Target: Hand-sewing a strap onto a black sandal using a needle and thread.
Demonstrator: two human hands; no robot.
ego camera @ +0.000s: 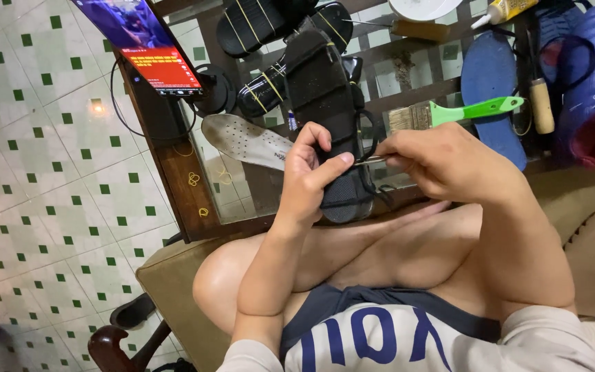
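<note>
a black fabric sandal with a mesh-textured toe end (pixel 328 110) is held up over the person's lap, in front of the near edge of a glass-topped wooden table (pixel 173 165), its long sole running away from the camera. the left hand (pixel 308 179) is closed around the sandal's near end, fingers curled behind it and the thumb pressed across the front. the right hand (pixel 442 162) is pinched shut on a thin metal needle-like tool (pixel 370 160), whose tip meets the sandal's side just by the left thumb; a dark thread (pixel 373 134) loops beside it. on the table just behind the sandal lie a grey perforated insole (pixel 246 141) and two black sandals bound with yellow rubber bands (pixel 270 27). to the right rest a paintbrush with a bright green handle (pixel 456 111), a blue insole (pixel 494 89), a wooden-handled awl (pixel 540 103) and blue rubber footwear (pixel 590 83). a glue bottle (pixel 500 10) lies at the far edge. at the table's left edge a lit phone screen (pixel 146 41) stands propped. below is a green-and-white tiled floor (pixel 43 172).
</note>
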